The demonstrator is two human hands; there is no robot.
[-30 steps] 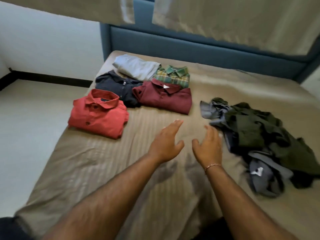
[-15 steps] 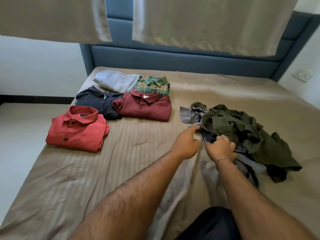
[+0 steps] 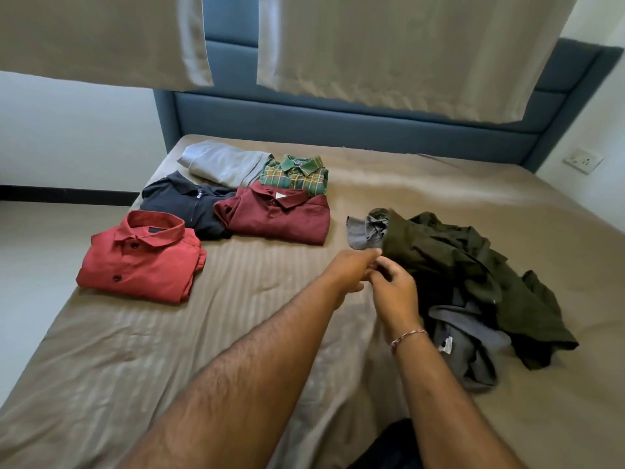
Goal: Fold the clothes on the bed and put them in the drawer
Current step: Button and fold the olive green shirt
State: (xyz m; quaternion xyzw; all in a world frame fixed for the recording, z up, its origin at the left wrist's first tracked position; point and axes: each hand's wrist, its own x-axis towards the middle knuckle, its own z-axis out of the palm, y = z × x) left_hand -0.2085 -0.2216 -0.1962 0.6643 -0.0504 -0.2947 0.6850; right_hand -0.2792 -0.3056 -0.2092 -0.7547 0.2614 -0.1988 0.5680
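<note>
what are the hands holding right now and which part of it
It cannot be told for sure. The left hand and right hand meet at the near edge of the dark green garment, but no grip is clear.

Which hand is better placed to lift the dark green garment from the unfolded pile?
Probably the right hand: it lies against the dark green garment. The left hand sits at the pile's edge.

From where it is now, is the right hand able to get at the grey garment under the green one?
Probably yes. The right hand is already at the pile's near edge, and the grey garment shows uncovered just beside its wrist. The green garment drapes over the rest of it and may drag along.
</note>
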